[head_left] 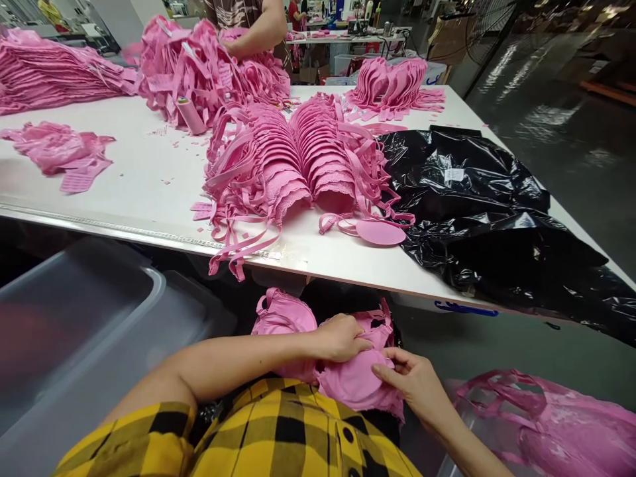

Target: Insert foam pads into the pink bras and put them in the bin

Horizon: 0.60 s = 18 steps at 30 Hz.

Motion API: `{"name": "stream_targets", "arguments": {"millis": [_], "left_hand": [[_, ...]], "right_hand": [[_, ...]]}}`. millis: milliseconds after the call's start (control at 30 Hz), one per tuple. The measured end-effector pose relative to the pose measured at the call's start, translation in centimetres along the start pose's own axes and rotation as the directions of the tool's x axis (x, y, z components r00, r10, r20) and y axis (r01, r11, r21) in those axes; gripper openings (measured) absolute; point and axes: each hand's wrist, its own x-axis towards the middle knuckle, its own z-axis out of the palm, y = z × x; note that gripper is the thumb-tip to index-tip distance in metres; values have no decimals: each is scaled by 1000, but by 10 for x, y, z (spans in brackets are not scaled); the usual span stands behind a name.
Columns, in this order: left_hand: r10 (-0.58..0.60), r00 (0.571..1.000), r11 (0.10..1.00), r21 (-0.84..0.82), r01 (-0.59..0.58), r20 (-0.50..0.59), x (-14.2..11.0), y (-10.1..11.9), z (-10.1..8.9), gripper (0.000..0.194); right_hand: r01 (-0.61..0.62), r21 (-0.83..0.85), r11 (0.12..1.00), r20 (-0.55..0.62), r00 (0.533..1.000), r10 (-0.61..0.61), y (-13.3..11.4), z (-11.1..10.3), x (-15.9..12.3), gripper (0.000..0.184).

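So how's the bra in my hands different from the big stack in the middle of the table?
The held bra looks like a single piece; the middle stack has many nested together. The held bra is below the table's edge, between your left hand and right hand; the middle stack lies on top. Both are pink.

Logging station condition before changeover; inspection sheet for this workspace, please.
Surface: white table, measuring strip along front edge, small pink scraps
Job's things: pink bra below table edge; stacked pink bras, loose oval pad on table
Clutter: black plastic at right, pink spool by far heap
Hands: left hand and right hand both grip the bra
Cables: nothing seen on near table
Surroundings: co-worker's arm across table; translucent bin at left
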Motion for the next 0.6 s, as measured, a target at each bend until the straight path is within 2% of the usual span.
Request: {"name": "stream_targets", "arguments": {"millis": [67,133,167,233,333,500,600], "left_hand": [[90,988,995,58,-83,-126,-9,2,-3,18],[217,945,969,169,-179,-245,-17,2,-7,16],[282,926,945,242,-222,-252,-21,1,-7,17],[370,914,878,383,-287,-164,-25,-2,-2,17],[400,916,795,510,-328,-35,-23,-7,12,18],[412,911,772,543,-330,-33,-18,-9,28,14],[458,888,767,525,-368,-48,-20,-8,29,8]], "right_hand": [[-7,-4,1000,-48,999,7,1,-3,-1,31],[0,-3,1000,-113,994,-1,1,-6,0,33],[12,-4,1000,-137,991,-12,2,-6,0,33],[33,-10,999,-155,987,-34,1,-5,0,33],[12,-10,1000,-138,990,-13,1,1,0,31],[-95,19,995,-81,992,97,2,4,-3,34],[-147,104,984,75,987,139,2,4,-7,30]]}}
